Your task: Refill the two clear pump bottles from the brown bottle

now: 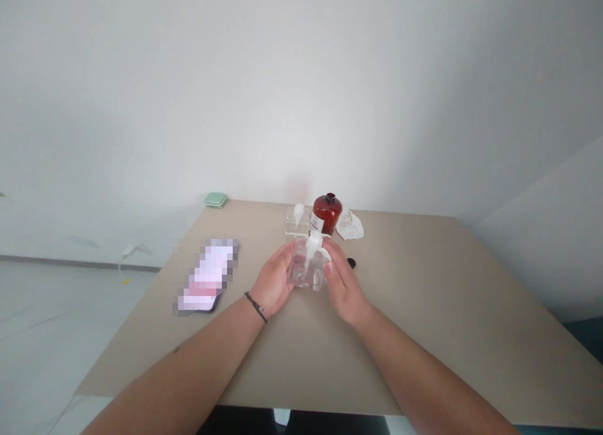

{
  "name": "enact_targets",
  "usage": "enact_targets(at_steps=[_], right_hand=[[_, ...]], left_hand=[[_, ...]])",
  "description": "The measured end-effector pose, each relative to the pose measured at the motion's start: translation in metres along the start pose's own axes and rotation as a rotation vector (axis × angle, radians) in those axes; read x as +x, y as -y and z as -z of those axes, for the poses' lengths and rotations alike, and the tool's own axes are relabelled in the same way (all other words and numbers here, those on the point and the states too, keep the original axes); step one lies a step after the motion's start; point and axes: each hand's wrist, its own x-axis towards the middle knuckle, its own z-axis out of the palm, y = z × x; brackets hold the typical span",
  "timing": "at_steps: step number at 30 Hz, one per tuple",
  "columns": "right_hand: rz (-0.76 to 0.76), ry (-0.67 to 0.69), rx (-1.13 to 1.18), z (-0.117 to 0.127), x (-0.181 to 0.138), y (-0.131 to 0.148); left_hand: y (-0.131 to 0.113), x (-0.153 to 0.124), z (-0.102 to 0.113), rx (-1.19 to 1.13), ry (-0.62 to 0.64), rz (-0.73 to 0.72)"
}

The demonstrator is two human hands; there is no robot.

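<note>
A clear, square pump bottle [304,275] with a white pump top is held between my two hands over the table. My left hand [273,283] is wrapped around its left side. On the other side, the fingers of my right hand [347,290] press against the bottle, and a bit of white shows at their tips that I cannot make out clearly. Just beyond stands a brown-red bottle [328,210] with a white label and an uncapped neck. To its left is a second clear bottle [293,220] with a white pump, partly hidden by my hands.
Crumpled white tissue [351,226] lies right of the brown-red bottle. A small black cap [351,263] sits beside my right hand. On the table's left is a phone [210,275], its screen blurred. A green case [215,200] rests at the back left corner, near the wall.
</note>
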Motion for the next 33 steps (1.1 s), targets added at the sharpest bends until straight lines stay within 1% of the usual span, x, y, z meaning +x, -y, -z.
enact_targets(at_steps=[1,5,8,11,14,18,19,20,22,23,27,31,33], right_hand=[[0.003,0.015,-0.019,-0.001,0.001,0.0],[0.028,0.033,-0.058,0.001,0.002,0.005],[0.048,0.024,-0.029,0.004,0.0,0.005],[0.017,-0.001,0.025,0.005,-0.003,-0.001],[-0.065,-0.011,0.114,0.004,-0.004,-0.006],[-0.141,0.017,0.197,0.001,-0.001,-0.003],[-0.151,0.013,0.198,0.0,-0.001,-0.001],[-0.162,0.004,0.195,-0.001,0.0,0.0],[-0.19,-0.028,0.183,-0.003,0.002,0.002],[-0.211,-0.039,0.179,-0.003,0.003,0.002],[-0.332,-0.058,0.234,-0.007,0.003,0.0],[-0.426,-0.077,0.394,-0.015,0.001,0.0],[-0.441,-0.093,0.413,-0.019,0.0,0.003]], left_hand=[[0.001,0.0,0.0,0.006,-0.003,-0.02],[0.0,-0.004,0.001,0.078,0.11,-0.089],[-0.004,-0.007,0.003,0.134,0.109,-0.1],[-0.007,-0.008,0.004,0.102,0.152,-0.056],[-0.009,-0.008,0.002,0.044,0.172,-0.016],[-0.01,-0.006,0.0,0.004,0.226,0.146],[-0.009,-0.005,0.0,0.004,0.219,0.159],[-0.008,-0.005,-0.001,0.007,0.192,0.143],[-0.005,-0.005,-0.001,0.018,0.12,0.049],[-0.004,-0.005,0.0,0.029,0.107,0.006],[0.001,-0.008,0.0,0.151,0.189,-0.086],[0.0,-0.012,-0.001,0.332,0.137,-0.22],[-0.001,-0.012,0.0,0.382,0.134,-0.287]])
